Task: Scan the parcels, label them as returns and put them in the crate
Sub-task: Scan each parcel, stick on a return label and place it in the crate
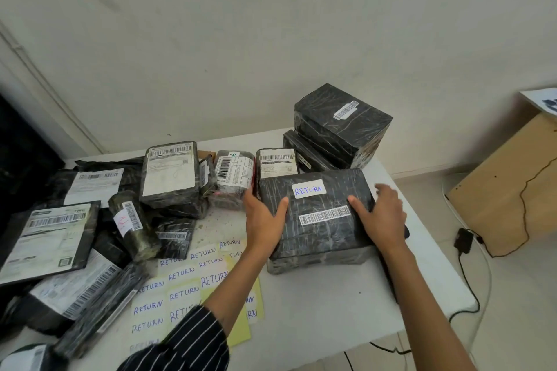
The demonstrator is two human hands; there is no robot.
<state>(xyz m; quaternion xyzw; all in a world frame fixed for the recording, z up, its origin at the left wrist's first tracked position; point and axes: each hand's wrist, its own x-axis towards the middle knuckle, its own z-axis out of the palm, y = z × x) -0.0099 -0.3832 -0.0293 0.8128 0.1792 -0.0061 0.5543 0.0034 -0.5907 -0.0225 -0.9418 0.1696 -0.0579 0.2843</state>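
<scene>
Gripping the parcel (316,214) at the right of the table (331,310), left hand (265,220) and right hand (382,217) clasp its ends; slick wrap might slip on lifting, or bump the stack (340,123) just behind.

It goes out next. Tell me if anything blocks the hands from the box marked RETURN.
Nothing visible does: the left hand and right hand hold the box by its sides. No crate shows.
</scene>
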